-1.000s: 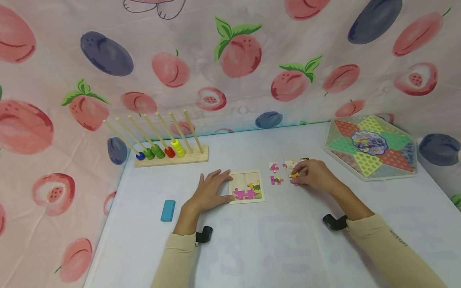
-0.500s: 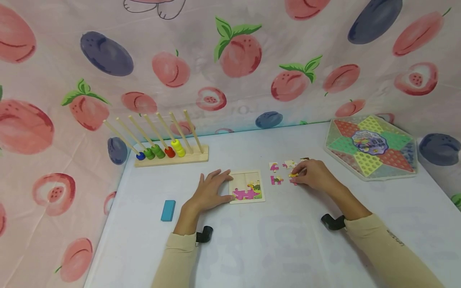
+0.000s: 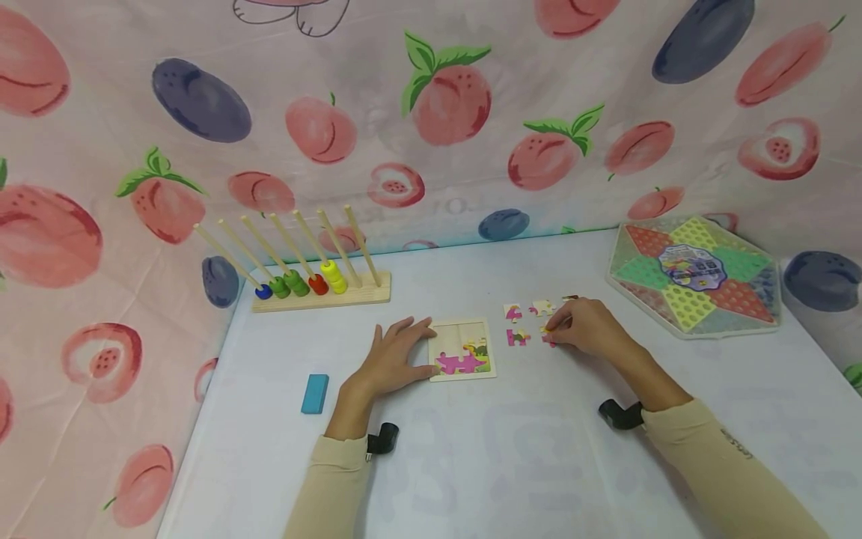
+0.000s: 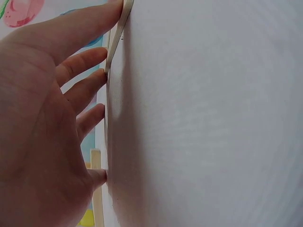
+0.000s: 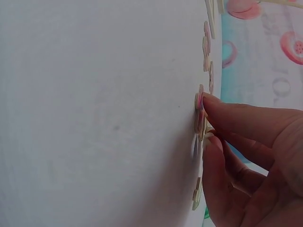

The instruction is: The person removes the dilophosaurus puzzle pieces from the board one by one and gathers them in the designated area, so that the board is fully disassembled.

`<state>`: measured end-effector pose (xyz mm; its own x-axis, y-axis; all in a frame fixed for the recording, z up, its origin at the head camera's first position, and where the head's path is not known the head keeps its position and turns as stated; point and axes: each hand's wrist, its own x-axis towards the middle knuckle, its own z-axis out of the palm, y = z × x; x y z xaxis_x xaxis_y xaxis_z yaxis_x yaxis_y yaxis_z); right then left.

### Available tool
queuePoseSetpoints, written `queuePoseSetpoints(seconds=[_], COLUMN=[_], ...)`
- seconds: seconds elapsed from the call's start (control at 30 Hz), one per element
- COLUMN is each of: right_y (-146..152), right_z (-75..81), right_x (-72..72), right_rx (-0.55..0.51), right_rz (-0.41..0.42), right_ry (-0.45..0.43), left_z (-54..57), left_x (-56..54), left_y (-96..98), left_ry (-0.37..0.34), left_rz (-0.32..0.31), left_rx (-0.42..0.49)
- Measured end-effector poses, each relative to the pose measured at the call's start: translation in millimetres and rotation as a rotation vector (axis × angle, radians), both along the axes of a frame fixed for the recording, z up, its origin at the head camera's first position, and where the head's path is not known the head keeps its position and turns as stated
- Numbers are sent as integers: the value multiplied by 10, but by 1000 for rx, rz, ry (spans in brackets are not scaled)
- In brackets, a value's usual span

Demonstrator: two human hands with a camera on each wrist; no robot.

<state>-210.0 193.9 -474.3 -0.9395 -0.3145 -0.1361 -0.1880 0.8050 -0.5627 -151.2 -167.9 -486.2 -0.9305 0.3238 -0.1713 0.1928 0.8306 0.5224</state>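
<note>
My left hand (image 3: 389, 361) lies with fingers spread at the left edge of a small wooden puzzle tray (image 3: 465, 379), thumb and fingertips touching its frame. In the left wrist view the fingers (image 4: 85, 92) look nearly straight along that edge. Joined pink, yellow and green pieces (image 3: 461, 364) fill the tray's lower part; its upper part shows bare wood. Right of the tray, my right hand (image 3: 594, 329) pinches a jigsaw piece (image 5: 200, 111) low at the table, its picture mostly covered by the fingers. Other loose jigsaw pieces (image 3: 517, 337) lie flat between this hand and the tray.
A wooden bead abacus (image 3: 322, 296) stands at the back left. A blue block (image 3: 314, 394) lies left of my left forearm. At the back right sits a hexagonal board game box (image 3: 694, 273). A fruit-print cloth (image 3: 444, 172) hangs behind the white table (image 3: 505, 464).
My right fingers have shifted slightly over the jigsaw piece, so less of its yellow part shows. The right forearm has moved a little left. My left hand stays at the tray.
</note>
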Motion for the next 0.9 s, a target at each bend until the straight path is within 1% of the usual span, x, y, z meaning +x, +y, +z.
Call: queuePoseSetpoints(seconds=[0.2, 0.33, 0.47, 0.6, 0.73, 0.9], right_y=[-28, -55, -127, -238, -367, -543], right_z=[30, 49, 87, 129, 142, 143], right_x=[12, 19, 16, 4, -7, -6], right_rx=[12, 9, -14, -39, -59, -77], right_rz=[-5, -15, -31, -21, 18, 145], right_ry=[-21, -14, -7, -9, -1, 38], left_z=[-5, -3, 9, 14, 7, 0], left_x=[4, 3, 2, 0, -5, -11], left_y=[-1, -3, -4, -5, -6, -4], left_ry=[5, 3, -4, -7, -3, 0], left_rz=[-2, -3, 2, 4, -1, -5], left_rx=[-6, -7, 2, 5, 4, 11])
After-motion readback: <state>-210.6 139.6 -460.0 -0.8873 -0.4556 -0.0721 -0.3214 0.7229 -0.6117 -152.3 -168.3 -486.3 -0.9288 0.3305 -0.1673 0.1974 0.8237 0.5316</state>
